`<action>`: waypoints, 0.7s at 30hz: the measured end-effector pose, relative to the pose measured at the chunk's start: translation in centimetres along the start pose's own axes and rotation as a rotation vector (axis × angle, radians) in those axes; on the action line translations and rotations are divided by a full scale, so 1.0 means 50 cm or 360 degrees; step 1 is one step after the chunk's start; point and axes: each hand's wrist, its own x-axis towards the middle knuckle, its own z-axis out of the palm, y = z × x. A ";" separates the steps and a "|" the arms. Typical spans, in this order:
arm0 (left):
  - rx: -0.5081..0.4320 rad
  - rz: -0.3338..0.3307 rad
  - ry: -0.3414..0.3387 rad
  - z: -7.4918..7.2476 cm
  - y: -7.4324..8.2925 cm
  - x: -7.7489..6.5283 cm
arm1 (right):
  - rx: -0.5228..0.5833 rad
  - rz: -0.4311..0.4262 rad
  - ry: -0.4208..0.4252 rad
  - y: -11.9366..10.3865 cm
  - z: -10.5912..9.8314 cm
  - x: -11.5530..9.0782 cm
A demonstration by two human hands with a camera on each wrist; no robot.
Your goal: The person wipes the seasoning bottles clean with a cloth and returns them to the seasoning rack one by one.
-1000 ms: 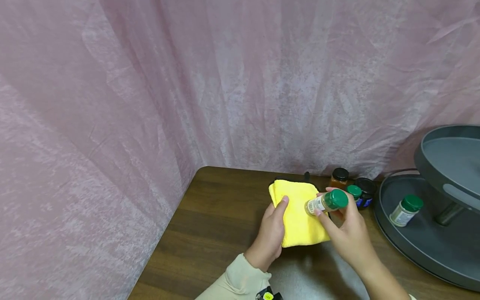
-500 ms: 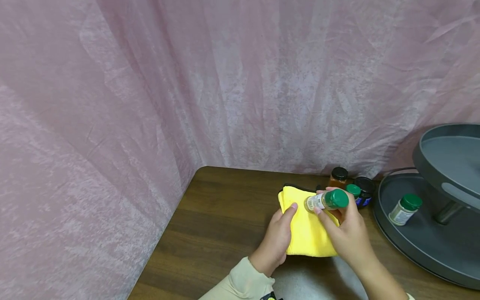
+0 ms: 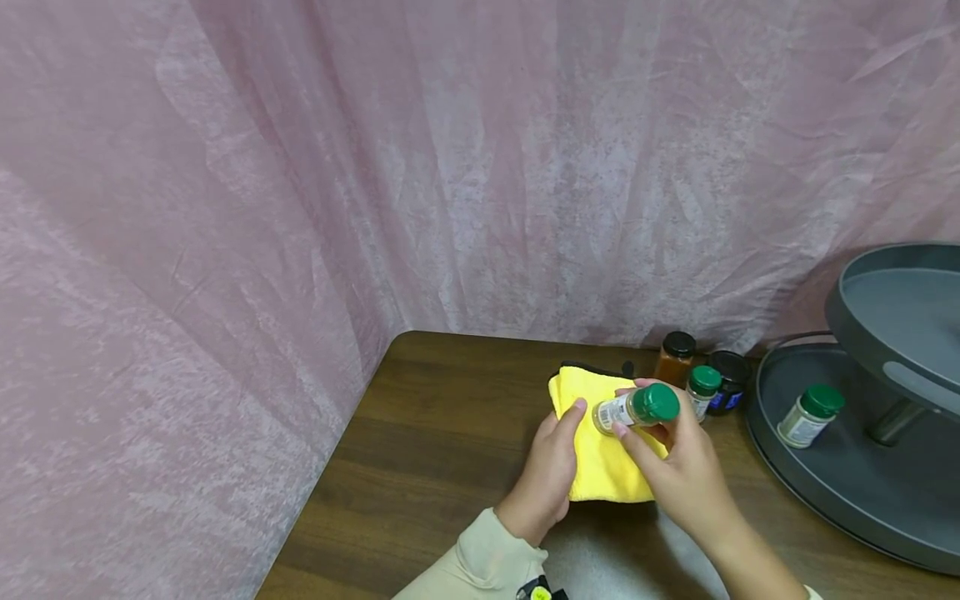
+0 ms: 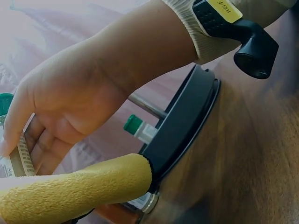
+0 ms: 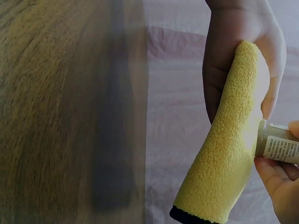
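In the head view, my left hand [image 3: 546, 473] grips a folded yellow cloth [image 3: 609, 477] with black edging, thumb across its front. My right hand [image 3: 693, 473] holds a small spice jar [image 3: 617, 412] with a green cap, tilted over the cloth, its base toward the left hand. The cloth [image 5: 229, 135] in the right wrist view is folded over my left hand [image 5: 247, 23], and the jar [image 5: 280, 143] comes up against it or very near. My right hand [image 4: 79, 88] crosses the left wrist view, its fingers round the jar at the left edge.
Behind my right hand stand an orange-brown jar [image 3: 674, 360], another green-capped jar [image 3: 702, 387] and a dark jar [image 3: 729, 383]. On the right, a grey two-tier tray [image 3: 787, 483] bears a green-capped jar [image 3: 806, 421] on its lower level. A pink curtain [image 3: 480, 167] hangs behind the wooden table [image 3: 420, 433].
The cloth shifted right and down, then slightly back left. My right hand has moved a little left with the spice jar, uncovering more of the green-capped jar behind it.
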 end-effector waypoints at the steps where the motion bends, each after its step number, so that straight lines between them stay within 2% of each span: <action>1: 0.0004 0.0004 0.0001 -0.001 0.001 0.000 | 0.0000 -0.0007 -0.0003 0.000 0.000 0.000; 13: -0.0015 0.0059 0.0068 -0.004 0.004 0.004 | -0.0003 -0.0033 -0.0041 0.010 -0.012 0.007; 21: 0.0016 -0.0003 0.0081 -0.003 0.004 0.002 | -0.0025 -0.0019 -0.0001 0.019 -0.024 0.015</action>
